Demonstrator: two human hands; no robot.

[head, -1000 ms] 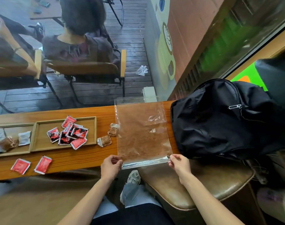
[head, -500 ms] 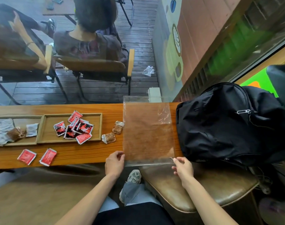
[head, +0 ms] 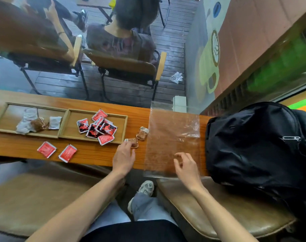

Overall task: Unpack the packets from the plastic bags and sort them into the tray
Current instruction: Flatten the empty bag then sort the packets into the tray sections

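Note:
An empty clear plastic bag (head: 173, 133) lies flat on the narrow wooden counter (head: 89, 151). My right hand (head: 187, 166) hovers over its near end, fingers spread and holding nothing. My left hand (head: 123, 157) rests on the counter with its fingertips on a brown packet (head: 133, 142); a second brown packet (head: 142, 134) lies just beyond. The wooden tray (head: 65, 122) has two compartments: the right one holds several red-and-black packets (head: 98, 127), the left one white packets and a brown one (head: 38, 123). Two red packets (head: 57, 151) lie on the counter in front of the tray.
A black backpack (head: 256, 147) fills the counter's right end, touching the bag's edge. Brown padded stools (head: 209, 210) stand below the counter. Beyond the glass, people sit on chairs (head: 124, 63) with their backs to me.
Both hands have let go of the bag's near edge. The bag now lies flat. My left hand has moved left onto the brown packet; my right hand has risen above the bag.

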